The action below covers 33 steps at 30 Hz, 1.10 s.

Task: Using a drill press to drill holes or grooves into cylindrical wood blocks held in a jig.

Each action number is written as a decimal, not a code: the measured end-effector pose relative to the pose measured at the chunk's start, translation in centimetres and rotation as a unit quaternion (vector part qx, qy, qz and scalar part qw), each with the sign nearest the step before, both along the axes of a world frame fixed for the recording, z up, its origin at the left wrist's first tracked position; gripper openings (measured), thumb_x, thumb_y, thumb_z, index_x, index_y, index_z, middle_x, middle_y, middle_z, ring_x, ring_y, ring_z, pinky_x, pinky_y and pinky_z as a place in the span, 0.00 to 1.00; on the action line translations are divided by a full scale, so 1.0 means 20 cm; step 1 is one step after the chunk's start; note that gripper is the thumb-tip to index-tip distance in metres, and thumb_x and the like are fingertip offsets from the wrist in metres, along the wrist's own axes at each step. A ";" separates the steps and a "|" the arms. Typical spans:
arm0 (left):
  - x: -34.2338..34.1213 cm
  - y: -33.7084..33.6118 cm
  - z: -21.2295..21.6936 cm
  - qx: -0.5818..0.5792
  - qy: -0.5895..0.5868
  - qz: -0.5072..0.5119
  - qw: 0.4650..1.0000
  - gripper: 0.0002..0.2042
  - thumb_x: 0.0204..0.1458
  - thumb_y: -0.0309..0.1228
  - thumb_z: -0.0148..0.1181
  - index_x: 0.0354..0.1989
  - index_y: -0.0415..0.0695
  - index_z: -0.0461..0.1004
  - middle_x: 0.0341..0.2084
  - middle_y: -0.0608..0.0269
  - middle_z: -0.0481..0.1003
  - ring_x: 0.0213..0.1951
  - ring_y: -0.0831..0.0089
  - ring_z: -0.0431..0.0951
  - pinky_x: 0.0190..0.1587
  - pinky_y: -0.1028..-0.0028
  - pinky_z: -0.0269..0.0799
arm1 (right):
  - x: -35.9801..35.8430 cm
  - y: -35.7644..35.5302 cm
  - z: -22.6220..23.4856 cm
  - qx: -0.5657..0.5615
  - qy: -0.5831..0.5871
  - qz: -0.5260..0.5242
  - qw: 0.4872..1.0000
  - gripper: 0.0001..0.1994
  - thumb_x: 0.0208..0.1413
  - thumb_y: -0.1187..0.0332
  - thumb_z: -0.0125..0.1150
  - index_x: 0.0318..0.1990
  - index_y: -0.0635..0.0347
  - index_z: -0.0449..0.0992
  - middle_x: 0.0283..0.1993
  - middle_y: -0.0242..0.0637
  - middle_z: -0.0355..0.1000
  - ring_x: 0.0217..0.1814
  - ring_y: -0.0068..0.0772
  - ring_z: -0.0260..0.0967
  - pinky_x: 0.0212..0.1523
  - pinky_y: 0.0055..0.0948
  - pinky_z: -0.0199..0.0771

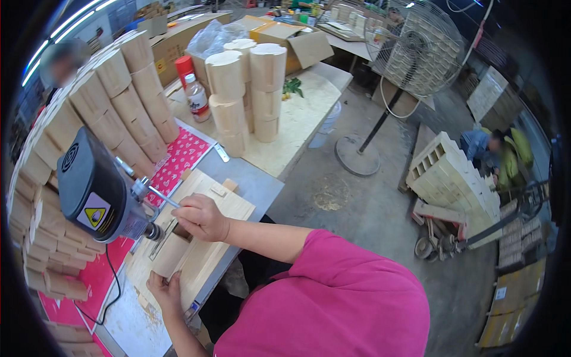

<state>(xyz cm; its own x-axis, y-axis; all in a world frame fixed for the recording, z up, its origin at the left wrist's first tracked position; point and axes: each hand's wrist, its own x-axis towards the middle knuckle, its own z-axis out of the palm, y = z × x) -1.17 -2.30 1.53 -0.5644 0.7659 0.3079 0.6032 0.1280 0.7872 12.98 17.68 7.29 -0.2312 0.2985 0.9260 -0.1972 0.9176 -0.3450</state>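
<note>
- Wood piece [171, 254] is lying at lower left of the frame on a pale jig board [229, 208], its long axis running from lower left toward upper right, straight at the drill's bit.
- Drill [98, 193], a dark motor body with a yellow warning label, is sitting at left of the frame, its chuck pointing right and down at the piece's upper end.
- Left hand [165, 291] is gripping the piece's near, lower end, fingers curled round it; it is the hand nearer the piece.
- Right hand [201, 217] is hovering just above and to the right of the piece, closed narrowly on the thin metal lever [156, 191] coming off the drill; whether it is also touching the wood, I cannot tell.
- Piece is thus lying between the two hands, below the right one and above the left one.
- Worktop [262, 184] is carrying the board, with a red patterned sheet [178, 157] beside it.
- Stacks of pale wooden cylinders [128, 101] are standing at upper left, and more [250, 89] at upper centre, well apart from the hands.
- Standing fan [413, 50] is at upper right.
</note>
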 end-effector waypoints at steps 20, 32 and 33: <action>0.05 0.16 -0.08 0.007 0.181 0.030 0.983 0.13 0.32 0.36 0.67 0.24 0.45 0.72 0.24 0.62 0.69 0.29 0.61 0.69 0.36 0.65 0.55 | -0.37 0.29 0.87 -0.009 -0.306 -0.146 0.941 0.16 0.48 0.56 0.47 0.30 0.56 0.76 0.31 0.45 0.73 0.36 0.46 0.71 0.39 0.40 0.69; 0.07 0.14 -0.02 -0.079 0.155 0.056 0.983 0.15 0.34 0.39 0.67 0.33 0.50 0.75 0.24 0.68 0.70 0.29 0.70 0.68 0.37 0.70 0.52 | 0.07 -0.01 0.58 -0.035 -0.172 -0.004 0.984 0.05 0.49 0.73 0.53 0.25 0.63 0.73 0.15 0.43 0.63 0.16 0.39 0.64 0.19 0.29 0.62; 0.06 0.15 -0.02 -0.082 0.159 0.057 0.982 0.15 0.34 0.38 0.67 0.33 0.50 0.75 0.24 0.68 0.70 0.29 0.70 0.68 0.37 0.70 0.52 | 0.08 -0.03 0.52 -0.045 -0.149 0.020 0.988 0.04 0.48 0.75 0.54 0.25 0.64 0.73 0.15 0.41 0.63 0.15 0.38 0.63 0.18 0.28 0.60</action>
